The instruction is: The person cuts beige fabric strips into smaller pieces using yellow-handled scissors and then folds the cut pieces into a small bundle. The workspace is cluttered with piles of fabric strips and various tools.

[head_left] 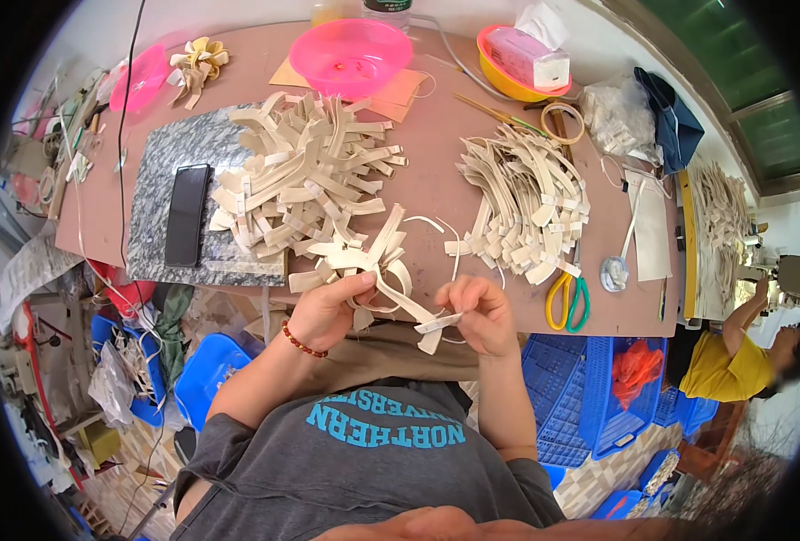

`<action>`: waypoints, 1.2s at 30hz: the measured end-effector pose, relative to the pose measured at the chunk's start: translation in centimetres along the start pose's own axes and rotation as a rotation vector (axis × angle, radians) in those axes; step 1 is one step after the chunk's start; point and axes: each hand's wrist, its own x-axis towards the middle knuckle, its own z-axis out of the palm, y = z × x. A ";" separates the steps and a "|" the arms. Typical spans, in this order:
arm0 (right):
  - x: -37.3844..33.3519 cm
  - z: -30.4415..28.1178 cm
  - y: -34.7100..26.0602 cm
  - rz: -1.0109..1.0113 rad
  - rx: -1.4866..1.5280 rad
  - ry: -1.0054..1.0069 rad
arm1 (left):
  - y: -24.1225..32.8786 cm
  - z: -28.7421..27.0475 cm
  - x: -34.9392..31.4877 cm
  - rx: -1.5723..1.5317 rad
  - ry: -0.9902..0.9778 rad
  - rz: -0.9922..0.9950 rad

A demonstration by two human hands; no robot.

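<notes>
My left hand (330,313), with a beaded bracelet at the wrist, grips a cream fabric strap piece (391,293) with several arms, just off the table's near edge. My right hand (479,314) is closed in a pinch at the end of one of its arms, where a small pale tag shows. A thin cream cord rises beside the right fingers. Beyond my left hand lies a heap of similar cream straps (314,171), partly on a grey marbled slab (170,158). A second, neater pile of straps (526,203) lies to the right.
Scissors (567,302) with yellow and green handles lie near the right front edge. A black phone (187,216) rests on the slab. A pink basin (350,59) and a yellow-and-red bowl (517,81) stand behind. Blue crates (598,397) stand below right; a person in yellow (734,370) is farther right.
</notes>
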 end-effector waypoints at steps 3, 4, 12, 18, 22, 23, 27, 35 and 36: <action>-0.1 0.3 1.2 0.039 0.249 0.065 | -0.2 0.6 -0.3 -0.137 -0.096 -0.025; 0.0 0.4 1.4 0.050 0.322 0.082 | -0.3 0.8 -0.4 -0.175 -0.110 -0.008; 0.9 0.7 1.7 0.137 0.196 0.102 | -1.2 -0.1 -0.4 -0.123 -0.177 0.002; 1.1 2.9 -0.7 0.255 -0.024 0.042 | -1.5 0.9 -1.0 0.343 -0.004 0.112; 0.5 1.6 0.0 0.244 -0.131 0.131 | -1.5 1.3 -1.2 0.379 -0.004 0.113; 0.7 1.5 0.0 0.231 -0.078 0.196 | -1.5 1.2 -1.3 0.366 -0.016 0.118; 1.3 1.3 -0.3 0.289 0.044 0.257 | -1.3 1.0 -1.5 0.376 -0.061 0.127; 0.7 0.6 -0.8 0.204 -0.224 0.333 | -1.1 1.0 -1.7 0.301 0.128 0.191; 0.6 0.4 -1.5 0.192 -0.354 0.361 | -0.8 1.1 -1.7 0.233 0.225 0.263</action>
